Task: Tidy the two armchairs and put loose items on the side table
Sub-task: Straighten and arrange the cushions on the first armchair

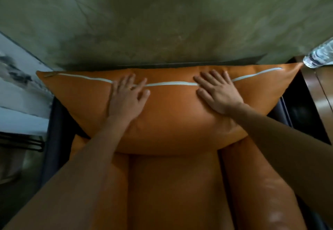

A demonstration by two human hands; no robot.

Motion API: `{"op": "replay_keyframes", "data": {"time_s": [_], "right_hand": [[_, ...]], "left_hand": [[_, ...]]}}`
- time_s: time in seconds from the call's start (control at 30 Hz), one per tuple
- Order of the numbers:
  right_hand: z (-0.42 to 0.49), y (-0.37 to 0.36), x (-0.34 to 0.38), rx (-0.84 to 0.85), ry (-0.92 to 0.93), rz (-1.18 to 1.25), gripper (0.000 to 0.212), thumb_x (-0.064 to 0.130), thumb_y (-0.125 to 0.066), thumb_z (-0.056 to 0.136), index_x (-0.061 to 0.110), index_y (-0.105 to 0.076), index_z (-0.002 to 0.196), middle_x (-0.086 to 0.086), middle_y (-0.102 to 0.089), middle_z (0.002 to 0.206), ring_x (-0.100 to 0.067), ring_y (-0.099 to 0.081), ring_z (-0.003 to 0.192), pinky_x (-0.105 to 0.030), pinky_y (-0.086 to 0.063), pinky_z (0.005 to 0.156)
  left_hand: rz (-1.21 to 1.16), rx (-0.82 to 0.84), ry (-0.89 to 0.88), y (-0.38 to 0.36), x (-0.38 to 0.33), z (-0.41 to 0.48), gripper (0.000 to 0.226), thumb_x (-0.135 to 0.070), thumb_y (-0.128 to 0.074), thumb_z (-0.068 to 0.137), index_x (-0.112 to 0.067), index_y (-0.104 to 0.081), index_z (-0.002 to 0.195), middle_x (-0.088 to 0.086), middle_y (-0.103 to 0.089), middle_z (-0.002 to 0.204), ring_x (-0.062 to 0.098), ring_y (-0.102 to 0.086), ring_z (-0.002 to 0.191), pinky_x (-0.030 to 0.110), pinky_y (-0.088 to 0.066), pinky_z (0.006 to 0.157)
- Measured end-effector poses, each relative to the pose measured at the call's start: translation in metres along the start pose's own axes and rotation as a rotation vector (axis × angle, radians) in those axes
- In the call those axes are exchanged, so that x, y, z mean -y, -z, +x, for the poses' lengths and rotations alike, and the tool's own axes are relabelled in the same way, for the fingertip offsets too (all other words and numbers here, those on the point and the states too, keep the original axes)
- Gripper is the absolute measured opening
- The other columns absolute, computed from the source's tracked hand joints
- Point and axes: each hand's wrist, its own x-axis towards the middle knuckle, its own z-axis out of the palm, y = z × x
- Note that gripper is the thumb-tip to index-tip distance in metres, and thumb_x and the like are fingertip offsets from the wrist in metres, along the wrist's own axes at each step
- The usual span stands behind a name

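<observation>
Orange cushion (171,118) with a white stripe (171,84) stands at the back of the armchair (173,190), leaning against the green wall (162,22). Left hand (126,101) and right hand (219,95) press flat on its face, fingers (207,77) straight and spread wide, holding nothing. A clear water bottle (319,56) lies on the wooden side-table worktop (322,92), just beside the cushion's right corner.

Orange armchair (173,184) in front of me: one orange cushion (171,118) with a white stripe sits across the back of the seat. Wooden side table (322,92) on my right, clear bottle (319,55) at its far corner.
</observation>
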Motion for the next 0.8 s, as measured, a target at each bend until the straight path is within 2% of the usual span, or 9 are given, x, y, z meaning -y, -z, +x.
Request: {"op": "replay_keyframes", "data": {"time_s": [0.1,0.2,0.27,0.4,0.47,0.53,0.6,0.7,0.8], "right_hand": [[-0.015,0.006,-0.050,-0.045,-0.093,-0.012,0.062,0.061,-0.016,0.100,0.038,-0.030,0.155,0.001,-0.033,0.162,-0.026,-0.022,0.152,-0.058,-0.007,0.122],[-0.034,0.012,-0.092,-0.061,-0.197,0.008,0.063,0.062,-0.017,0.099,0.036,-0.034,0.154,-0.001,-0.035,0.161,-0.027,-0.022,0.152,-0.058,-0.008,0.122],[-0.050,0.013,-0.114,-0.102,-0.374,0.066,0.062,0.063,-0.020,0.098,0.038,-0.035,0.152,0.000,-0.033,0.162,-0.026,-0.020,0.152,-0.061,-0.005,0.121],[-0.075,0.021,-0.128,-0.148,-0.789,0.404,0.067,0.062,-0.027,0.093,0.032,-0.032,0.153,-0.007,-0.034,0.160,-0.030,-0.023,0.149,-0.069,0.003,0.116],[-0.077,0.029,-0.120,-0.287,-0.747,0.375,0.071,0.056,-0.031,0.090,0.024,-0.035,0.153,-0.016,-0.029,0.161,-0.034,-0.020,0.151,-0.072,-0.001,0.116],[-0.065,0.040,-0.101,-0.431,-0.597,0.247,0.070,0.050,-0.039,0.091,0.018,-0.036,0.152,-0.019,-0.026,0.162,-0.038,-0.018,0.151,-0.070,-0.006,0.115],[-0.048,0.049,-0.067,-0.462,-0.415,0.199,0.064,0.047,-0.046,0.094,0.018,-0.041,0.150,-0.016,-0.032,0.160,-0.037,-0.021,0.151,-0.065,-0.010,0.117],[-0.027,0.037,0.005,-0.294,-0.127,0.272,0.060,0.048,-0.039,0.096,0.020,-0.045,0.149,-0.009,-0.044,0.155,-0.031,-0.028,0.150,-0.062,-0.011,0.120],[-0.007,0.004,0.068,-0.105,0.002,0.199,0.056,0.050,-0.031,0.103,0.029,-0.037,0.154,0.000,-0.037,0.160,-0.027,-0.018,0.153,-0.058,-0.002,0.122]], "left_hand": [[0.024,0.016,0.126,0.005,0.042,-0.001,0.068,-0.070,-0.008,0.097,-0.039,-0.029,0.155,0.007,-0.026,0.164,0.027,-0.019,0.153,0.052,-0.005,0.123],[0.029,0.045,0.223,0.020,0.083,-0.008,0.079,-0.077,-0.002,0.093,-0.038,-0.028,0.156,0.008,-0.025,0.165,0.029,-0.020,0.152,0.051,-0.007,0.123],[0.047,0.075,0.254,0.028,0.093,-0.014,0.083,-0.080,0.000,0.090,-0.037,-0.028,0.156,0.009,-0.024,0.165,0.029,-0.019,0.152,0.053,-0.009,0.123],[0.003,0.108,0.350,0.042,0.075,-0.021,0.079,-0.077,-0.002,0.092,-0.038,-0.026,0.156,0.007,-0.017,0.167,0.028,-0.009,0.154,0.062,-0.004,0.121],[-0.017,0.108,0.285,0.047,0.052,-0.021,0.074,-0.076,-0.006,0.094,-0.041,-0.025,0.156,0.003,-0.015,0.168,0.027,-0.006,0.155,0.067,-0.001,0.119],[-0.006,0.075,0.179,0.050,0.027,-0.020,0.070,-0.075,-0.010,0.095,-0.042,-0.024,0.155,0.000,-0.014,0.168,0.025,-0.006,0.155,0.069,-0.001,0.117],[-0.012,0.060,0.097,0.048,0.000,-0.017,0.065,-0.071,-0.015,0.098,-0.042,-0.027,0.154,-0.001,-0.017,0.167,0.023,-0.008,0.155,0.069,-0.002,0.117],[-0.058,0.077,0.006,0.034,-0.045,-0.011,0.059,-0.065,-0.020,0.100,-0.042,-0.028,0.154,-0.002,-0.020,0.167,0.021,-0.008,0.155,0.068,-0.001,0.118],[-0.051,0.056,-0.051,0.014,-0.067,-0.006,0.054,-0.056,-0.019,0.104,-0.041,-0.025,0.155,-0.004,-0.022,0.166,0.020,-0.012,0.155,0.064,0.001,0.119]]}}
